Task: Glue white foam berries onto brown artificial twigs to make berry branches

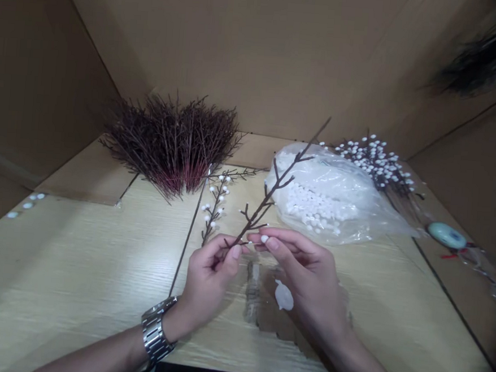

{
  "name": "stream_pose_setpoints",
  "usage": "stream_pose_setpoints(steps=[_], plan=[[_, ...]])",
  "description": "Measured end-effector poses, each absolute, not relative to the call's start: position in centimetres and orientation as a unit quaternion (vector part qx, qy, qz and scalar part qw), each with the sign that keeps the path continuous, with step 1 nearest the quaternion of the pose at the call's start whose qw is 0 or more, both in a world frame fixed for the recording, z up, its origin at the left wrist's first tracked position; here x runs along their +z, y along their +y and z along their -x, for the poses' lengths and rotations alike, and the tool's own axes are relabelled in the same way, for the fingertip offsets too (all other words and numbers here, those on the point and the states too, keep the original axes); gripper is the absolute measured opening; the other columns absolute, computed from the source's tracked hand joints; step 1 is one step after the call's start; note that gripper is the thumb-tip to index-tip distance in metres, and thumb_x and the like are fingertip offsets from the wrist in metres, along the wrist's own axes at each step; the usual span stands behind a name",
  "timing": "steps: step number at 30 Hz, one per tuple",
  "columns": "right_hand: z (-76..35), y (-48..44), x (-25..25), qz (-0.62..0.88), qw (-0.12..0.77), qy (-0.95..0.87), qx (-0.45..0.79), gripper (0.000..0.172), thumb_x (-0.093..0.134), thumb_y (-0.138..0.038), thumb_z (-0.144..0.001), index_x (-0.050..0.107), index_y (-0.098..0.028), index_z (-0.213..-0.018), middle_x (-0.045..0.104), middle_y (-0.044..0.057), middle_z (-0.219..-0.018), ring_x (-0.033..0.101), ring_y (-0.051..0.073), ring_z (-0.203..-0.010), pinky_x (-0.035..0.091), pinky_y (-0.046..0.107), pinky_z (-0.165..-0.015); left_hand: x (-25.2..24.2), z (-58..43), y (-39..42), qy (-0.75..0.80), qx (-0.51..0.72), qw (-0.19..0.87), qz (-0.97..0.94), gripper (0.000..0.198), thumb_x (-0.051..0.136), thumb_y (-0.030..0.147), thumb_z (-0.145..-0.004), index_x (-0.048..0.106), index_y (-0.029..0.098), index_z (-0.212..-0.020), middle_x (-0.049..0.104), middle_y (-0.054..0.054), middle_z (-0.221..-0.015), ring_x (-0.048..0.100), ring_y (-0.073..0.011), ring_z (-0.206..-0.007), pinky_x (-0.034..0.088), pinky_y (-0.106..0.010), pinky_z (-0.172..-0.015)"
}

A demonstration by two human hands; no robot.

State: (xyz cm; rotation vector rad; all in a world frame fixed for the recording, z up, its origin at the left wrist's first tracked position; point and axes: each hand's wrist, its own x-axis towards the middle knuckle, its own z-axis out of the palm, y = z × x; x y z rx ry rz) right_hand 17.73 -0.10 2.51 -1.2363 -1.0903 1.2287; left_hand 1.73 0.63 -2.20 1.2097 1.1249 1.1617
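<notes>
My left hand (213, 271) pinches a bare brown artificial twig (268, 196) near its lower end; the twig slants up to the right. Between the thumb and fingertips of my right hand (309, 275) is a small white bead (264, 239), close to the tip of a lower side shoot that looks whitish. Whether bead and shoot touch, I cannot tell. Below my right hand, a whitish translucent blob (284, 296) lies on a piece of brown cardboard (270, 318). Behind my left hand rests a twig with white beads (216, 203).
A big bundle of bare twigs (174, 144) lies back left. A clear plastic bag of white beads (327, 197) sits back right, beside a bunch of beaded twigs (375, 161). Several loose beads (27, 206) lie far left. A pale green oval object (447, 235) is at right. Cardboard walls (240, 55) enclose the table.
</notes>
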Motion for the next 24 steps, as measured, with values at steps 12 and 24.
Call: stream_pose_setpoints(steps=[12,24], plan=[[-16.8,-0.4,2.5,0.509,0.527,-0.454,0.508,0.012,0.071,-0.036,-0.092,0.079,-0.029,-0.098,0.082,0.002,-0.1,0.077,0.019,-0.098,0.062,0.032,-0.09,-1.9,-1.8,0.8,0.451,0.503,0.516,-0.527,0.018,0.064,0.033,-0.096,0.078,0.022,-0.1,0.078,-0.003,-0.088,0.064,-0.0165,-0.069,0.047,-0.024,-0.058],[-16.5,-0.4,2.6,0.529,0.53,-0.466,0.472,0.011,0.072,-0.035,-0.089,0.081,-0.029,-0.094,0.082,0.002,-0.094,0.078,0.021,-0.091,0.064,0.036,-0.085,-2.0,-1.6,0.7,0.444,0.503,0.485,-0.561,0.016,0.067,0.031,-0.095,0.08,0.022,-0.098,0.08,-0.002,-0.085,0.066,-0.0149,-0.067,0.051,-0.021,-0.06]])
